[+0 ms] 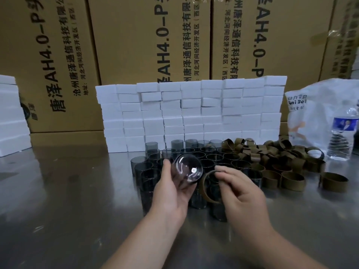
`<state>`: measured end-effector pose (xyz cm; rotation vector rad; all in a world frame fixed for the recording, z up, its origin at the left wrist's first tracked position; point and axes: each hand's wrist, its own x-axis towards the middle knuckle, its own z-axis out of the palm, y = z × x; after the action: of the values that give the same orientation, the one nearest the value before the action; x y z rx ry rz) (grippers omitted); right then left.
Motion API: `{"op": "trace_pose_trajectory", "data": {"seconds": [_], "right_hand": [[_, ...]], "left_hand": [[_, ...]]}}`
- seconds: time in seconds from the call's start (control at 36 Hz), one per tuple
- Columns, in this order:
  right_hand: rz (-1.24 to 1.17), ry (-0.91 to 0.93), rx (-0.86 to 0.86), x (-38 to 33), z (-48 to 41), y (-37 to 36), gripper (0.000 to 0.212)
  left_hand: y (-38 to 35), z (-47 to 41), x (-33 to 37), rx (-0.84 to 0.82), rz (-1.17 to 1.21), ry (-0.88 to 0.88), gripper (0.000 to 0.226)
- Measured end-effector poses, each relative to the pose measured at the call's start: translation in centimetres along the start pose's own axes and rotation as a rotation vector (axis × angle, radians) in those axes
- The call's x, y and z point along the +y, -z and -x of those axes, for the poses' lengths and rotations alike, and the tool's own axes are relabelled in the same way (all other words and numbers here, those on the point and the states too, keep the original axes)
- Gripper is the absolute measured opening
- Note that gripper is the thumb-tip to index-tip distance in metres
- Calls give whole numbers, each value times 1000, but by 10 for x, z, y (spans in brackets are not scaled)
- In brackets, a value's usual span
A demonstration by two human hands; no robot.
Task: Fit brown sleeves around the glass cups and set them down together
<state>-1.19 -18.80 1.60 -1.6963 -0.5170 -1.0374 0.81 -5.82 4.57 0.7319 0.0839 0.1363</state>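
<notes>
While tall cardboard boxes point(136, 45) stand along the far side, the grey metal table point(58, 210) runs from them to me, and a wall of white blocks point(194, 113) is stacked on it in front of the boxes. Near that wall a crowd of dark glass cups point(213, 158) stands upright at the middle, with a heap of brown sleeves point(272, 158) just to its right. Farther right sit a white plastic bag point(314, 105) and a water bottle point(343, 133). My left hand point(171, 191) is above the near cups, fingers and thumb curled round a single cup point(187, 169) tipped so its base faces me. My right hand point(242, 191) pinches the rim of a single sleeve point(207, 187) between thumb and fingertips, just beside that cup on its right; I cannot tell whether they touch.
</notes>
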Motion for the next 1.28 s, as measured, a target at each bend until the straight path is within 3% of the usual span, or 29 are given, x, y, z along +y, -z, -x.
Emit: {"op": "trace_pose_trajectory", "data": {"seconds": [0.06, 0.14, 0.28, 0.42, 0.58, 0.75, 0.83, 0.97, 1.06, 1.17, 1.28], "right_hand": [[-38, -49, 31, 2, -2, 2, 57], [-182, -204, 1, 2, -3, 2, 55], [-229, -297, -54, -6, 0, 1, 35], [-123, -224, -70, -24, -12, -6, 39], [-181, -243, -110, -39, -22, -31, 33], [-325, -465, -69, -21, -5, -37, 19], [-373, -544, -112, -15, -2, -34, 27], [-425, -511, -234, -16, -3, -31, 45], [-509, -592, -289, -15, 1, -33, 34], [-523, -638, -317, -16, 6, -35, 34], [-457, -624, -291, -18, 6, -35, 41]], "left_hand": [[6, -4, -4, -28, -2, 31, 35], [13, -8, -5, -73, -31, 38, 39], [20, -13, -6, -85, -77, -20, 34], [21, -14, -5, -107, -91, -61, 33], [18, -11, 3, -163, -114, -131, 42], [19, -14, 6, -117, -121, -170, 35], [20, -14, 2, -111, -155, -199, 34], [20, -12, 1, -115, -212, -248, 41], [17, -8, 2, -128, -243, -275, 42], [17, -4, 0, -126, -298, -295, 44], [14, -2, -3, -23, -419, -368, 44]]}}
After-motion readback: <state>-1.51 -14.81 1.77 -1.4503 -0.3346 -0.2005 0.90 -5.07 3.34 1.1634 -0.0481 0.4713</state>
